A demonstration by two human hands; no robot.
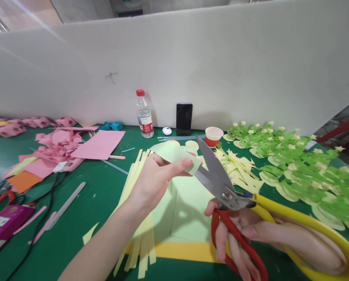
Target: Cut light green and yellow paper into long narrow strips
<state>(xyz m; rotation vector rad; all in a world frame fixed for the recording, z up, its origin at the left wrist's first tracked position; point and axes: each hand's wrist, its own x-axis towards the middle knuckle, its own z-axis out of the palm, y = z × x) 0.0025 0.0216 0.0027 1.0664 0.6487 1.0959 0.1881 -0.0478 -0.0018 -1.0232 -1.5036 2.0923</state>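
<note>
My left hand (156,175) pinches a pale green sheet of paper (170,151) between thumb and fingers, holding it above the table. In my right hand (244,234) is a pair of scissors (225,191) with one red and one yellow handle. Its blades stand apart, their tips close to the paper's right edge; whether they touch it I cannot tell. Below both hands lie more pale green sheets (190,210) on a yellow-orange sheet (186,251). A bundle of pale yellow paper strips (142,242) lies beside them, partly covered by my left forearm.
Green paper decorations with stars (297,168) fill the right side. Yellow scraps (235,168), a paper cup (213,136), a phone (184,119) and a water bottle (145,115) stand or lie toward the white partition (174,66). Pink paper (99,144) and a purple power strip (10,226) are left.
</note>
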